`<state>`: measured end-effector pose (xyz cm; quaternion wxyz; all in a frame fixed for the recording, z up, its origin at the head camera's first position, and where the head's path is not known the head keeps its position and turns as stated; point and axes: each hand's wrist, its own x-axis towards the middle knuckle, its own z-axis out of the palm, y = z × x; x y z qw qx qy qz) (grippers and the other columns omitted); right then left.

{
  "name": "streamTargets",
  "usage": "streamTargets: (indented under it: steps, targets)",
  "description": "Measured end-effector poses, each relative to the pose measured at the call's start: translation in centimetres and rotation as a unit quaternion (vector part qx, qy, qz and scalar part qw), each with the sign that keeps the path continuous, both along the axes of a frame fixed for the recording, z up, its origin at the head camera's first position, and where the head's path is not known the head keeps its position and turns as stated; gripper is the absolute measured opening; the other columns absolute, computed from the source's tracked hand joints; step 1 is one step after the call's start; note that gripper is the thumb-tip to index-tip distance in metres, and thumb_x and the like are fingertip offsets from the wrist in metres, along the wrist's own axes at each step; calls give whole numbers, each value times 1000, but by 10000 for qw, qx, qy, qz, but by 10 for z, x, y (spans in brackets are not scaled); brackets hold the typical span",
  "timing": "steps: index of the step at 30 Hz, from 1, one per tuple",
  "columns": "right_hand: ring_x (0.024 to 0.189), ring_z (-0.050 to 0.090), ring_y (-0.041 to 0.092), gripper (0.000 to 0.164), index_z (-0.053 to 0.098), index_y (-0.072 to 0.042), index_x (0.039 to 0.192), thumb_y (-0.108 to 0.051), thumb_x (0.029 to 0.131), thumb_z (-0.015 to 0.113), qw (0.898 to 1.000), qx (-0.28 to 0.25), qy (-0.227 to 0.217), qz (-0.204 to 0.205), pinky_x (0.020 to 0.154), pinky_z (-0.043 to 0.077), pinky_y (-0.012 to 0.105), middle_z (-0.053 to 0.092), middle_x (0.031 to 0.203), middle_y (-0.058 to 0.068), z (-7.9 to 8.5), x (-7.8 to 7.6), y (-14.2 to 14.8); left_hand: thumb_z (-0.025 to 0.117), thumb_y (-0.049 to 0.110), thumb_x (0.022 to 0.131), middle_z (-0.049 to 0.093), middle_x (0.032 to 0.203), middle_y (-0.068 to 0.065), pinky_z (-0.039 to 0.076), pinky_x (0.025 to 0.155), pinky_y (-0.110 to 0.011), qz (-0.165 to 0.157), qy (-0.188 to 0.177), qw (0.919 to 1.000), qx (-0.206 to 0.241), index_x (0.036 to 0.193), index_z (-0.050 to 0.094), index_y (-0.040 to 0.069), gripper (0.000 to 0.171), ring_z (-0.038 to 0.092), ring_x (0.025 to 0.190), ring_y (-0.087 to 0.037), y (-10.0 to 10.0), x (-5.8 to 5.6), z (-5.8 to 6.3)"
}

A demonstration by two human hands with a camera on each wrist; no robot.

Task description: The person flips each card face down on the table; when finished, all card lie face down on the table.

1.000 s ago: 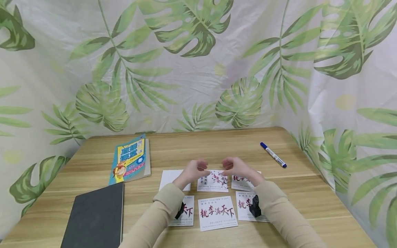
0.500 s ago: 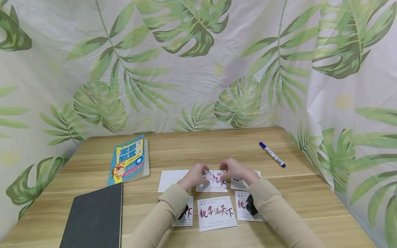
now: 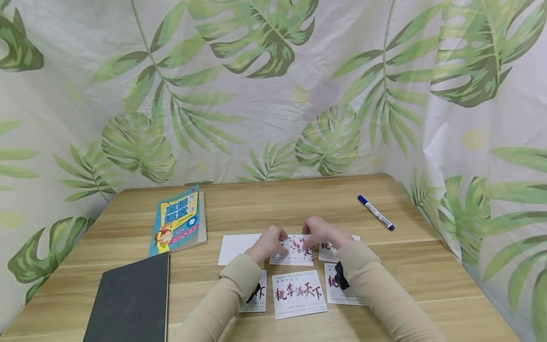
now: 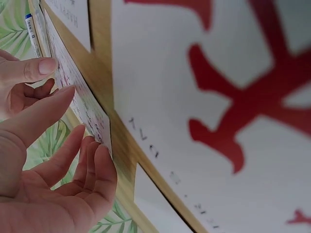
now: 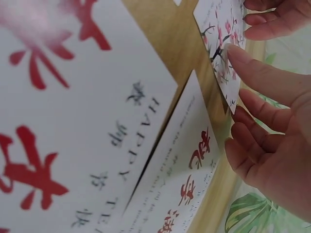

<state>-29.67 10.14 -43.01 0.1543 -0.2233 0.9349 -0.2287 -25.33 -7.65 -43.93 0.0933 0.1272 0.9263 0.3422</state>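
A card printed with pink blossoms (image 3: 295, 257) lies in the middle of the back row of cards, between my two hands. My left hand (image 3: 268, 243) is at its left side, fingers loosely bent; in the left wrist view the fingertips (image 4: 103, 151) are right at the card's edge, the thumb overlapping its face. From the right, my right hand (image 3: 323, 232) bends over the card. Its thumb (image 5: 240, 56) overlaps the printed face in the right wrist view, while the other fingers are spread along the far edge. A wide gap separates thumb and fingers on both hands.
A blank white card (image 3: 237, 248) and a red-lettered card (image 3: 328, 251) flank the blossom card. Several more red-lettered cards, one central (image 3: 299, 295), form the front row. At left are a black notebook (image 3: 128, 299) and a colourful book (image 3: 179, 218); a blue-capped marker (image 3: 376, 213) lies back right.
Both hands have come down from above the blossom card to its two sides, the fingertips now at its edges. Over the last half second they have hardly moved.
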Motion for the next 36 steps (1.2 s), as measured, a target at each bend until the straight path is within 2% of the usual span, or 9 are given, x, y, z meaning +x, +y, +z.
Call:
streamTargets:
  steps: [12,15,19,21,25,27,30,32,36]
  targets:
    - [73,49,14,36,61,0,94,-9,66,83,9993,-68,-351,-64,62,41,21,58,84,6,8,2,-2,74,-5,68,62,93,-16,51,79,-35,-2,73,9999,104,101,63,-5,35,57,84,-23,-1,2,1]
    - [70,48,12,31,61,1,89,-7,67,81,9986,-306,-417,-93,60,41,20,56,79,3,10,1,1,74,-6,68,62,93,-14,51,78,-34,-33,132,9998,158,100,63,-3,34,57,85,-22,-1,2,2]
    - [63,48,11,19,60,1,86,-8,75,74,9904,-1064,-828,-296,58,43,22,53,73,0,13,0,5,70,-11,67,62,90,-13,51,76,-31,-115,379,9988,296,97,63,0,33,58,83,-22,-1,2,3]
    - [64,50,11,17,60,3,91,-11,83,67,9793,-1575,-1186,-448,62,49,24,53,75,0,15,0,7,66,-14,67,62,89,-12,51,74,-28,-127,520,9977,413,96,63,0,32,58,81,-20,0,2,3]
    - [69,52,11,26,56,7,105,-17,97,48,9436,-2529,-1986,-794,68,53,28,52,78,1,19,2,10,62,-16,70,63,89,-12,52,72,-26,-75,681,9952,699,96,62,-1,30,58,80,-19,2,2,3]
    - [68,53,11,29,54,8,107,-17,99,41,9225,-2934,-2316,-965,66,53,26,52,76,1,20,3,9,62,-14,72,63,90,-12,52,73,-26,-4,720,9939,840,97,61,-1,28,59,80,-20,2,2,3]
    - [66,56,11,32,52,8,109,-18,101,35,8980,-3366,-2572,-1192,63,53,25,55,74,1,20,4,10,60,-9,77,63,91,-12,52,72,-27,78,794,9913,1043,99,62,-1,23,58,80,-18,2,4,5]
    - [66,59,12,34,51,8,108,-18,101,32,8877,-3562,-2637,-1245,65,55,27,57,76,2,18,4,10,58,-3,81,63,90,-12,50,70,-26,135,880,9895,1136,99,62,0,18,57,77,-16,2,6,7]
    - [72,60,13,35,50,6,107,-22,102,28,8756,-3825,-2652,-1294,70,54,30,57,83,4,17,5,11,54,10,92,64,89,-10,48,70,-26,302,1015,9870,1213,97,64,2,14,56,77,-15,5,8,10]
